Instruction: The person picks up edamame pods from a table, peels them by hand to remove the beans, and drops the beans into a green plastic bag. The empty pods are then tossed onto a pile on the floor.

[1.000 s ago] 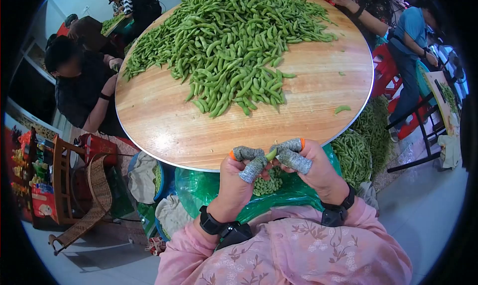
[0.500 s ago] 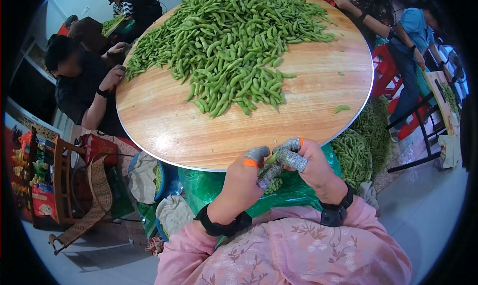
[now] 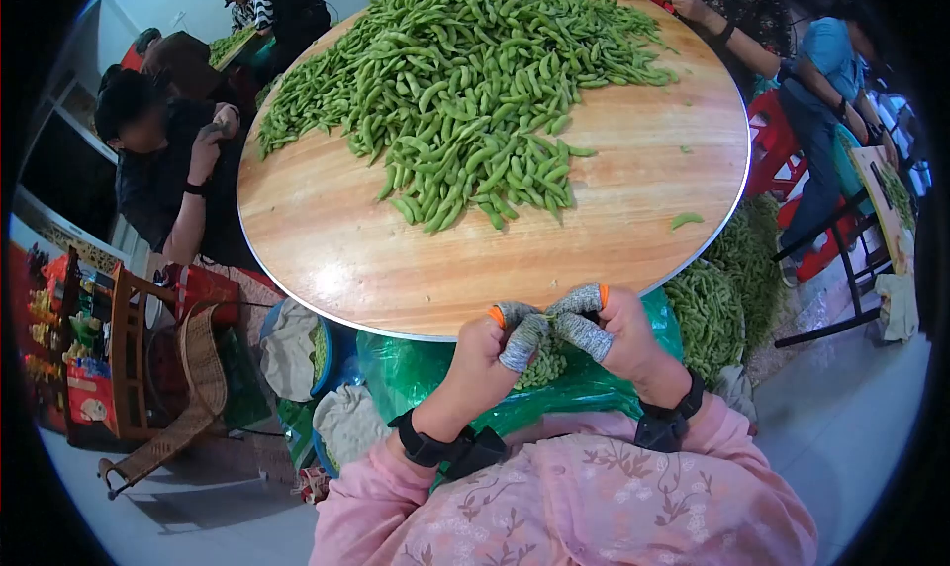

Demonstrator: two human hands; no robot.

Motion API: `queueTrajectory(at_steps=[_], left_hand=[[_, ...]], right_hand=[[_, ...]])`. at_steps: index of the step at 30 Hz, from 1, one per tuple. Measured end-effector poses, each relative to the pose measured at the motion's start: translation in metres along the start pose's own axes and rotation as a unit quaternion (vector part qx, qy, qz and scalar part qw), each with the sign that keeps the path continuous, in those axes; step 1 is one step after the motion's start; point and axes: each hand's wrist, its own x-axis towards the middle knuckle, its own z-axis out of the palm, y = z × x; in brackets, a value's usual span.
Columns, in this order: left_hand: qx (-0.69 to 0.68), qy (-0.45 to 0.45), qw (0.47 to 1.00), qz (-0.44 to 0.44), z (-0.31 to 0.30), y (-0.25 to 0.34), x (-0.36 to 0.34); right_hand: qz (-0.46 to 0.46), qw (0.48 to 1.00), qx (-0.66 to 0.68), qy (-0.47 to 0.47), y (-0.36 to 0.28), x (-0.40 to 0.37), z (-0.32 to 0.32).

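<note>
My left hand [image 3: 483, 356] and my right hand [image 3: 625, 336] meet just off the near edge of the round wooden table [image 3: 346, 259]. Grey knitted finger covers with orange bands wrap their thumbs and fingers. Both hands are closed in a pinch, tips together, on a green soybean pod [image 3: 550, 318]; the fingers hide most of it. Shelled green beans [image 3: 541, 366] lie below on green plastic sheeting [image 3: 396, 373] over my lap. A large heap of soybean pods [image 3: 465, 101] covers the far part of the tabletop.
A single pod [image 3: 685, 220] rests near the table's right edge. Filled bags of pods [image 3: 705, 309] stand on the floor at right. On the left are cloth-covered blue tubs [image 3: 336, 353] and a wicker chair [image 3: 203, 378]. Other people sit around this table and at further tables.
The pod, visible between my fingers before, is now mostly covered by them. My hands have levelled out, tips meeting. The person at left has raised both hands off the table edge.
</note>
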Motion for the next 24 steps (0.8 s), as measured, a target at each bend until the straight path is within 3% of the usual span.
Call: queueTrajectory(at_steps=[1,6,9,11,13,14,17,18,19,20,21,24], left_hand=[[0.064,0.018,0.996,0.067,0.002,0.001,0.0],[0.211,-0.006,0.973,0.093,-0.002,0.001,0.002],[0.248,0.0,0.963,0.106,-0.003,-0.009,0.007],[0.255,0.01,0.958,0.133,-0.009,-0.009,0.013],[0.39,0.086,0.908,0.128,-0.018,-0.002,0.018],[0.39,0.086,0.908,0.129,-0.018,0.0,0.017],[0.472,-0.053,0.868,0.146,-0.018,0.006,0.013],[0.462,-0.047,0.87,0.163,-0.019,0.004,0.012],[0.464,-0.045,0.869,0.165,-0.021,0.008,0.015],[0.456,-0.047,0.877,0.143,-0.026,0.016,0.018],[0.448,-0.05,0.884,0.12,-0.03,0.021,0.022],[0.489,0.09,0.858,0.127,-0.051,0.019,0.058]], right_hand=[[0.008,0.999,-0.029,-0.017,-0.004,0.0,-0.001],[0.026,0.997,-0.067,-0.041,-0.003,-0.002,0.002],[-0.009,0.994,-0.108,-0.005,-0.006,-0.006,0.001],[-0.121,0.948,-0.28,0.088,-0.012,-0.008,-0.014],[-0.066,0.935,-0.31,0.158,-0.025,-0.019,-0.04],[-0.053,0.919,-0.342,0.187,-0.022,-0.026,-0.058],[-0.016,0.889,-0.378,0.258,-0.017,-0.044,-0.104],[-0.02,0.889,-0.378,0.258,-0.012,-0.053,-0.12],[-0.025,0.854,-0.433,0.287,-0.003,-0.062,-0.136],[-0.03,0.815,-0.486,0.315,0.005,-0.07,-0.149],[-0.033,0.815,-0.486,0.315,0.011,-0.076,-0.16],[0.099,0.838,-0.411,0.345,0.014,-0.083,-0.17]])
